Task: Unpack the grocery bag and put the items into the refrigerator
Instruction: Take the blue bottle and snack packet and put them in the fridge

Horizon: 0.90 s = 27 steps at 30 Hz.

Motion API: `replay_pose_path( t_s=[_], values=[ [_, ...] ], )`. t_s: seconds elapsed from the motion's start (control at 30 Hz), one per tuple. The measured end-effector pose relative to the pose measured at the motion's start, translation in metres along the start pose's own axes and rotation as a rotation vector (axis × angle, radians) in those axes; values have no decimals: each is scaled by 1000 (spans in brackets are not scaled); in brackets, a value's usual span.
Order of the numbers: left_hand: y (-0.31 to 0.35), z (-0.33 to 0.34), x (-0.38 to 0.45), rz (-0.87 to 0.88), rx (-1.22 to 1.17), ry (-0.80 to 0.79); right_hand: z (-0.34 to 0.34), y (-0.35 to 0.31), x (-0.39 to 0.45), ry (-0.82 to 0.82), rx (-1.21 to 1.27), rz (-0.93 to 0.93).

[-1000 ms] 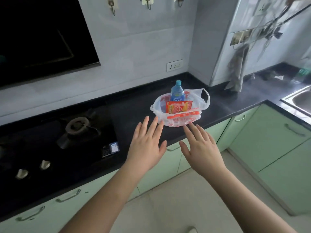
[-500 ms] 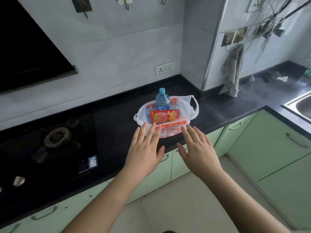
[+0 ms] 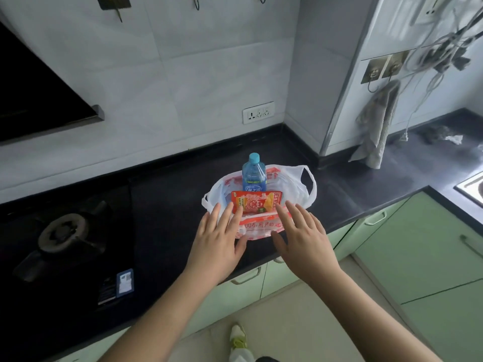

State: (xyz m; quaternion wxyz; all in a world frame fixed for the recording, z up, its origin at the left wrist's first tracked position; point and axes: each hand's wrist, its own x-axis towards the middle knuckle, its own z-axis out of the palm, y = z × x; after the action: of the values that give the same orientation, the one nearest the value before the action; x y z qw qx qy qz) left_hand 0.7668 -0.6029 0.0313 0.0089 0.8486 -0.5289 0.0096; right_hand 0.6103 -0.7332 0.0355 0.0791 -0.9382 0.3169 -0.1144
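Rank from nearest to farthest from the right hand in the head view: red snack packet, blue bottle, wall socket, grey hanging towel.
From the right hand:
1. Red snack packet, in the bag, by the fingertips.
2. Blue bottle, upright behind it.
3. Wall socket and grey hanging towel: too close to call.

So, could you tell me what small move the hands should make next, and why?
Probably close the right hand on the red snack packet and lift it out: both hands are open at the bag, holding nothing, and the packet stands nearest, before the bottle.

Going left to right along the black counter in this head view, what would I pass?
Gas burner → small card → left hand → grocery bag → right hand → hanging grey towel → sink corner.
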Motion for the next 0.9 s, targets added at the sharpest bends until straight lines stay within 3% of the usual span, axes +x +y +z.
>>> replay_pose_path(
  t_s=[0.27, 0.5, 0.9],
  values=[
    [-31, 20, 64, -16, -79, -24, 24, -1, 85, -103, -79, -14],
    [-43, 46, 101, 11, -115, -95, 61, 9, 105, -161, -119, 67],
    [-15, 78, 141, -108, -173, -97, 101, 53, 153, -214, -80, 8]
  ],
)
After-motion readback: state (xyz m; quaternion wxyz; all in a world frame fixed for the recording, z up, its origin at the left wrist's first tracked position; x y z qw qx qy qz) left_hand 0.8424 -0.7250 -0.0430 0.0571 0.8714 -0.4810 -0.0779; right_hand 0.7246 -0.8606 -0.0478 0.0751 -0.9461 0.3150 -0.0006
